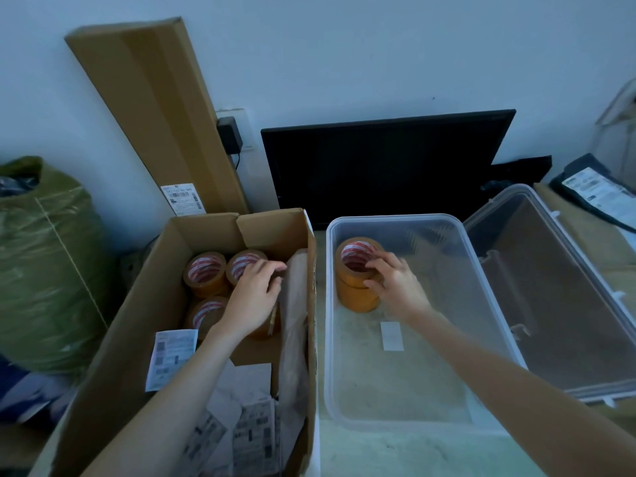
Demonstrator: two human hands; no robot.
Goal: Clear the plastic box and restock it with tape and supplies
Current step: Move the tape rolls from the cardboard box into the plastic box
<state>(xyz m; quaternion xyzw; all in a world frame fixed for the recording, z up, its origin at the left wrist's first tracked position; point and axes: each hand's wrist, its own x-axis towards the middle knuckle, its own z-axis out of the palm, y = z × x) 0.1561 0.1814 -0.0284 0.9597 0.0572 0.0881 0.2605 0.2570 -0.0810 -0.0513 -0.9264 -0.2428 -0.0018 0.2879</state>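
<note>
Tape in box: two orange-brown tape rolls [358, 280] stand stacked in the far left corner of the clear plastic box [488, 304], which sits on the table [378, 452] right of the cardboard carton [113, 373].
Right hand: the right hand [395, 280] curls over the top roll of the stack, fingers on its rim and thumb at its side, holding it in place.
Left hand: the left hand [254, 297] reaches into the carton with fingers bent over a roll there; whether it has a firm grip cannot be told, since the hand hides that roll.
Carton stock: three more rolls [206, 273] show in the far part of the carton, with brown packing paper [296, 304] along its right wall and printed slips [172, 356] near its front.
Step in hand: restocking seems just begun; the box is already cleared, apart from a white label [391, 335] on its floor.
Next move: likely release the stack squarely, then lift the left hand's roll over the carton wall and set it beside the stack, without toppling it.
Surroundings: the box's lid [550, 304] lies to the right; a dark monitor [385, 163] leans against the far wall.
</note>
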